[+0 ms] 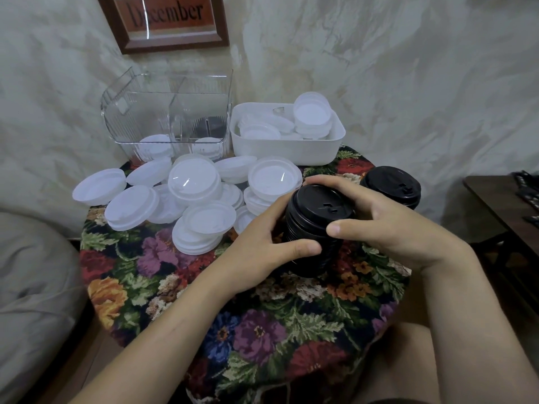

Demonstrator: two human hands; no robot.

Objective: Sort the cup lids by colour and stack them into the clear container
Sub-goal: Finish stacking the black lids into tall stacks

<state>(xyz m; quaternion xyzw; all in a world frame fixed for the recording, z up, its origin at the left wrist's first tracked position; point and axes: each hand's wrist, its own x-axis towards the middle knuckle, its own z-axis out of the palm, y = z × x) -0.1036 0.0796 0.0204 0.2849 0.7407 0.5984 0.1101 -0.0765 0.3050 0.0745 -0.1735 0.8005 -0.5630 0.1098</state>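
Note:
A tall stack of black cup lids (316, 217) stands on the floral table top, gripped from both sides. My left hand (262, 246) curls round its left side with the thumb across the front. My right hand (388, 225) wraps its right side, fingers over the top rim. A second, shorter stack of black lids (392, 185) stands just behind to the right. Several white lids (192, 188) lie in a loose heap on the left half of the table. The clear container (122, 112) stands at the back left, with a few white lids and a dark one visible inside.
A white tub (291, 153) with more white lids stands at the back, right of the clear container. The small round table (262, 330) has a floral cloth and sits against a wall. A grey cushion lies to the left, a dark wooden table (501, 199) to the right.

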